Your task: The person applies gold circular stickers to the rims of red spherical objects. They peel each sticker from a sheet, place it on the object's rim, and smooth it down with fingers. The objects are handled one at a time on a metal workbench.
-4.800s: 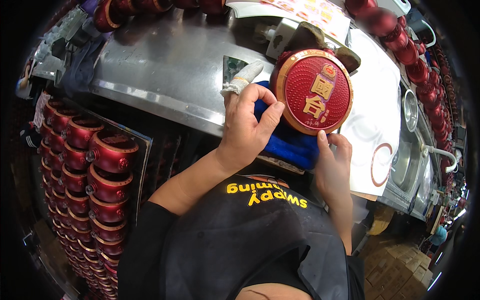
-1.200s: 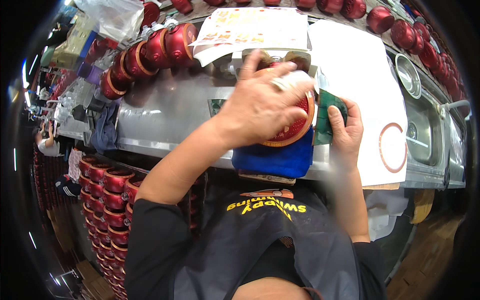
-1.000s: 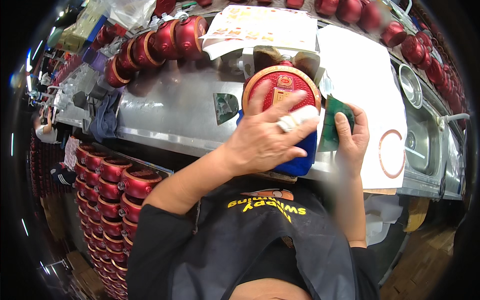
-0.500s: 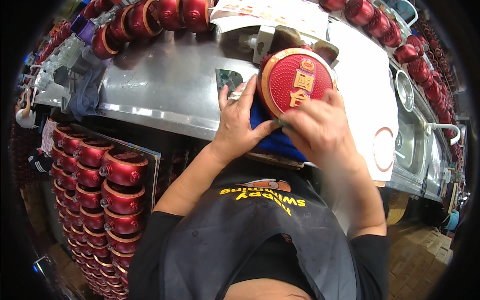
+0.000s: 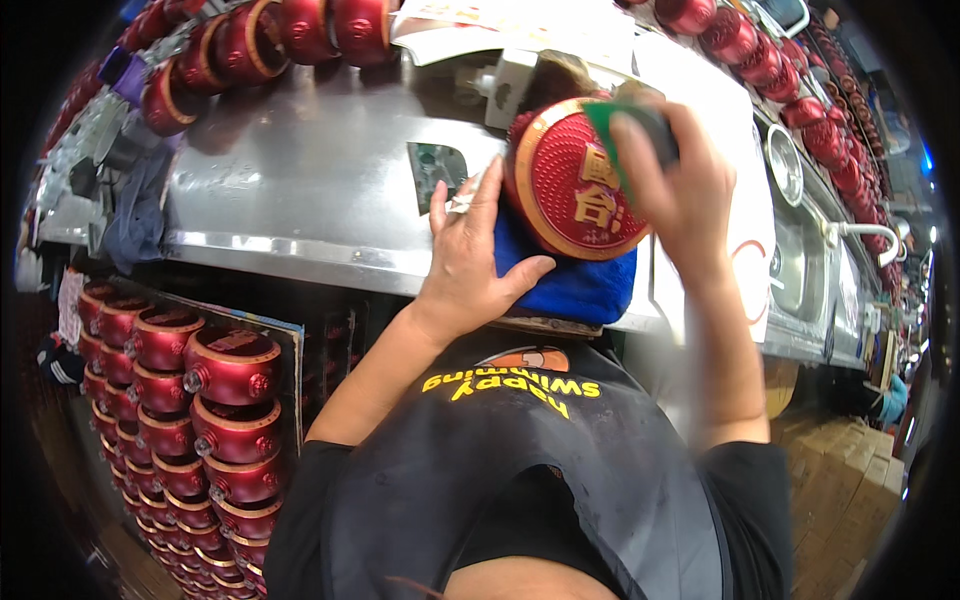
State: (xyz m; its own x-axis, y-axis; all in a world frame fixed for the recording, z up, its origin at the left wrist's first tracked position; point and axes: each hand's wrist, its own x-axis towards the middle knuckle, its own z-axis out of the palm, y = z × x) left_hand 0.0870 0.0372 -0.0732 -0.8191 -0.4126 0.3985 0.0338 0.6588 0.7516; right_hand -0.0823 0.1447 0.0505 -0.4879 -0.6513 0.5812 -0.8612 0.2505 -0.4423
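Note:
A round red drum-shaped container (image 5: 557, 160) with a gold rim, a studded face and raised gold characters rests tilted on a folded blue cloth (image 5: 590, 290). My left hand (image 5: 465, 245) lies along its left side, fingers stretched and thumb spread apart, with a white wrapping on one finger. Over the upper right of the red face, my right hand (image 5: 685, 180) grips a flat green-and-black scraper (image 5: 605, 125). That hand is slightly smeared by motion and covers part of the characters. Whether the scraper touches the face cannot be told.
Behind the container stands a white block-shaped holder (image 5: 510, 88). Red containers (image 5: 250, 45) line the back of the steel counter (image 5: 300, 190), and more are stacked (image 5: 235, 420) at lower left. White paper sheets and a sink (image 5: 800, 260) are to the right.
My right hand has moved up and right from the container's lower edge to its upper right, bringing the green scraper into sight. My left thumb no longer meets it. The whole view has shifted slightly.

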